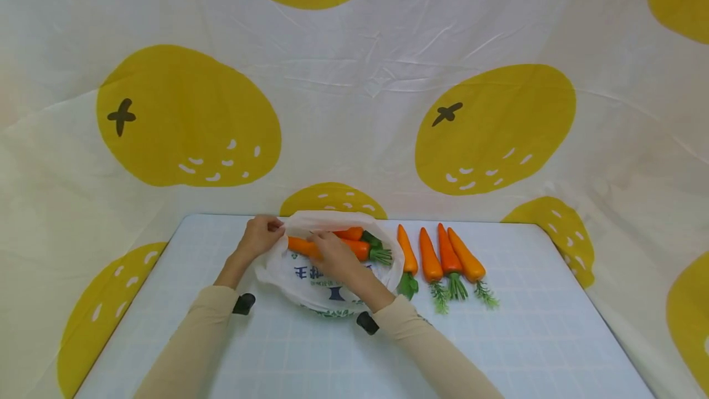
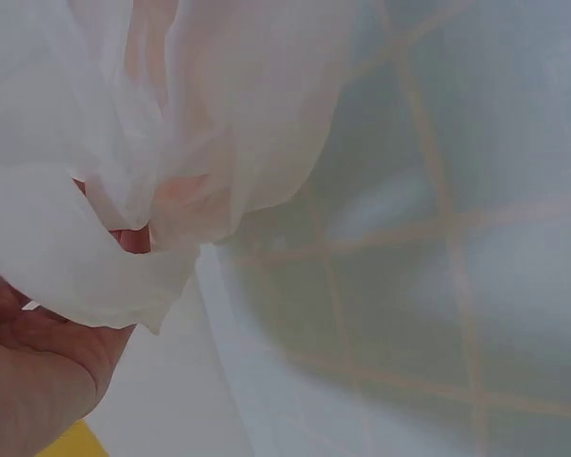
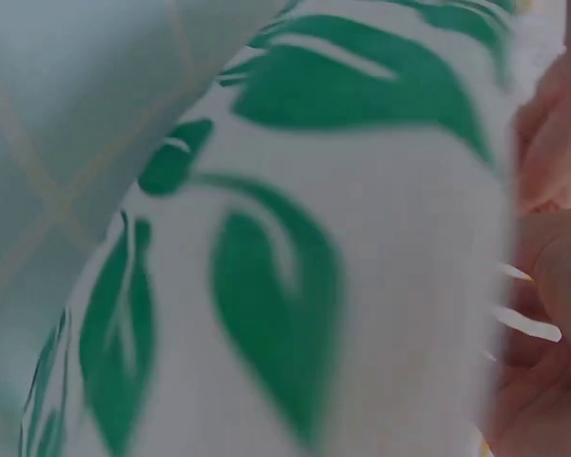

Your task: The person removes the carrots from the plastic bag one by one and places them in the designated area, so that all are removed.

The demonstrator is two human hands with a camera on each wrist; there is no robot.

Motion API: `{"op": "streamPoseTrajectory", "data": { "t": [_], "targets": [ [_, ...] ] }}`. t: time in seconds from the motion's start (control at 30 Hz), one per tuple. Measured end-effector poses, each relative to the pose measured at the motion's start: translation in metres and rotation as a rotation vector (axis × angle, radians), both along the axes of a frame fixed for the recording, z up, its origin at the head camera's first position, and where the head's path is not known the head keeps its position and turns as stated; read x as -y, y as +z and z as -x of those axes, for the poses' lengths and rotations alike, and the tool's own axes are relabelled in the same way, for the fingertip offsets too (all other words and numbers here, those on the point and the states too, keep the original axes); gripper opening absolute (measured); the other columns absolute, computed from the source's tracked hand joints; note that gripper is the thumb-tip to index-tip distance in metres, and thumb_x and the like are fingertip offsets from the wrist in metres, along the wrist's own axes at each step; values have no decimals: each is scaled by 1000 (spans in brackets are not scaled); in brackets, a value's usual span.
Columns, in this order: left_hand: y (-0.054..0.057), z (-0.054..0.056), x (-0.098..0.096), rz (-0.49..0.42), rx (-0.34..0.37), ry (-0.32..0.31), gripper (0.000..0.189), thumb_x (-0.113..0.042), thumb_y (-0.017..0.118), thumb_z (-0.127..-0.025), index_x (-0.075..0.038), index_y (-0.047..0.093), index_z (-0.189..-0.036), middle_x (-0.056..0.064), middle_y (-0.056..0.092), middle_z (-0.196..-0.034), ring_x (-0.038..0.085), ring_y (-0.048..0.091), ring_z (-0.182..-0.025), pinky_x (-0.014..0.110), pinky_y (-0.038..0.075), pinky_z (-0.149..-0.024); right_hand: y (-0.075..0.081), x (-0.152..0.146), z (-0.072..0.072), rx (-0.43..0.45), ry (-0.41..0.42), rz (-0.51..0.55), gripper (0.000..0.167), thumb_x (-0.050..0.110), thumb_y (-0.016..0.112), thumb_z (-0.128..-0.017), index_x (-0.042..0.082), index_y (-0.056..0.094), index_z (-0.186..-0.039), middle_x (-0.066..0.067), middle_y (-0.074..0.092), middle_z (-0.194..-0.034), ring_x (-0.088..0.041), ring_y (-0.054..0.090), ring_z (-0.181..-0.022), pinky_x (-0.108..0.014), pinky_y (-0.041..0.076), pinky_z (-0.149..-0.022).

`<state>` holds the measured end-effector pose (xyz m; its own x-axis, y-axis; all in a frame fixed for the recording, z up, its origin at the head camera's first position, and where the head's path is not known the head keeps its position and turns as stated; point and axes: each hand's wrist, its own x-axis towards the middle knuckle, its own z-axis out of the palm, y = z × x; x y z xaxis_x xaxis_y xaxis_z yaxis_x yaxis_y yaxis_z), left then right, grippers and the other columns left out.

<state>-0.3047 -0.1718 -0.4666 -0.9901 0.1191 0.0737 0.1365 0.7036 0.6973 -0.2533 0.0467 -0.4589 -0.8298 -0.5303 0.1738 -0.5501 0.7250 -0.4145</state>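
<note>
A white plastic bag (image 1: 332, 276) with blue lettering and green leaf prints lies open on the table. Inside it are orange carrots with green tops; one carrot (image 1: 350, 233) lies toward the back, and another carrot (image 1: 360, 250) sits in front. My left hand (image 1: 260, 237) pinches the bag's rim at its left side, and the left wrist view shows thin plastic (image 2: 105, 276) at the fingers. Reaching into the bag, my right hand (image 1: 335, 256) grips a carrot (image 1: 300, 245) whose middle it covers. In the right wrist view the printed bag side hides most of the grip.
Several carrots (image 1: 429, 256) lie side by side on the table just right of the bag, tips pointing away. The pale checked table (image 1: 310, 356) ends at a white curtain (image 1: 354, 122) printed with yellow fruit, which hangs behind and beside it.
</note>
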Motion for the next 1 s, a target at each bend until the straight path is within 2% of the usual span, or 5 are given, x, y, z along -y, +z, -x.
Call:
{"op": "streamPoseTrajectory", "data": {
  "t": [0.27, 0.47, 0.7, 0.83, 1.0],
  "targets": [
    [-1, 2, 0, -27, 24, 10, 24, -8, 65, -99, 12, 70, -112, 26, 71, -105, 39, 67, -99, 49, 56, -92, -17, 10, 4, -109, 34, -88, 46, 9, 73, -95, 5, 60, -139, -12, 58, -143, -25, 54, -124, -35, 40, -114],
    [3, 0, -2, -49, 67, 25, 26, -8, 62, -100, 12, 68, -115, 27, 70, -108, 39, 65, -102, 49, 55, -93, -21, 14, 5, -192, 24, -174, 33, 11, 70, -98, 5, 64, -129, -12, 61, -135, -26, 55, -114, -32, 45, -109],
    [4, -2, -1, -70, 77, 44, 28, -9, 60, -101, 13, 66, -117, 30, 68, -112, 42, 64, -105, 51, 53, -94, -25, 21, 7, -310, -30, -282, 31, 15, 67, -101, 7, 66, -130, -10, 63, -128, -24, 56, -111, -29, 47, -105],
    [2, -1, -1, -80, 69, 63, 28, -9, 60, -100, 14, 65, -115, 30, 68, -110, 43, 64, -104, 52, 53, -94, -29, 26, 8, -372, -68, -343, 28, 18, 71, -98, 8, 69, -124, -11, 65, -124, -23, 59, -107, -29, 50, -100],
    [-1, 1, -3, -92, 22, 96, 27, -8, 59, -98, 14, 66, -112, 29, 69, -104, 42, 65, -100, 53, 53, -93, -31, 28, 5, -401, -90, -347, 24, 19, 75, -95, 7, 72, -116, -12, 69, -117, -22, 62, -101, -31, 54, -96]
  ]
}}
